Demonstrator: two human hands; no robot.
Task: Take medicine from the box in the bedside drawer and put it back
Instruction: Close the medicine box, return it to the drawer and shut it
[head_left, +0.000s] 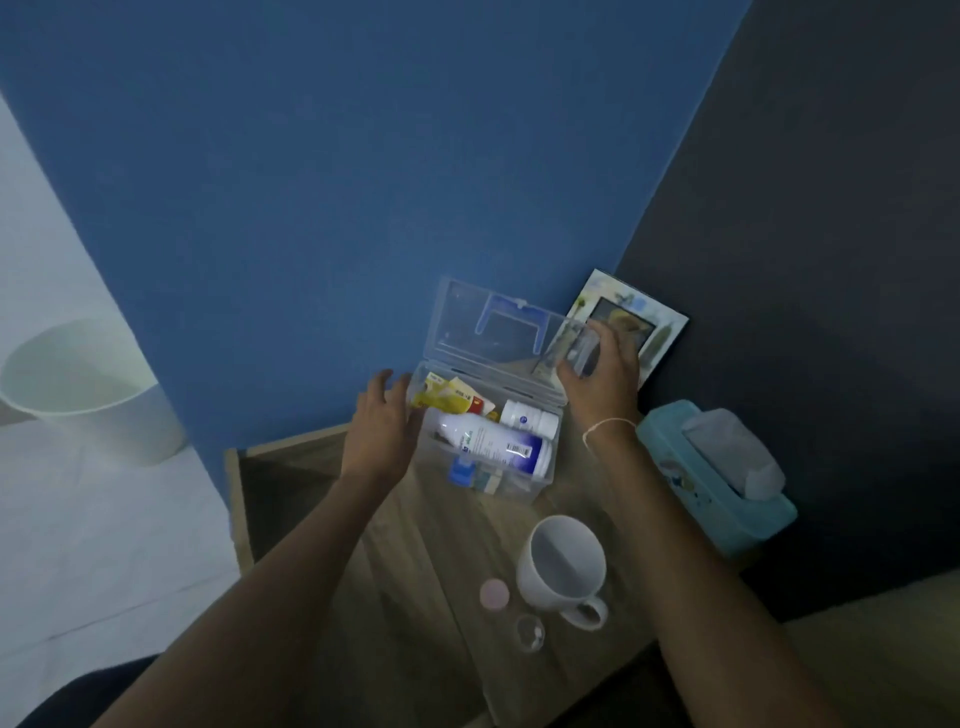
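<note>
A clear plastic medicine box (511, 483) stands on the wooden bedside table with its lid (467, 332) tipped back against the blue wall. Inside lie a large white bottle with a blue label (493, 444), a smaller white bottle (530, 418), yellow sachets (447, 397) and a small blue item. My left hand (382, 431) rests against the box's left end, fingers apart. Above the box's right rear corner, my right hand (605, 379) holds a clear plastic tray (571, 348).
In front of the box stand a white mug (563, 566), a pink round disc (493, 593) and a small clear cap (530, 631). A teal tissue box (701, 483) and a photo frame (660, 332) sit right. An open drawer (280, 488) is left, a white bin (88, 384) beyond.
</note>
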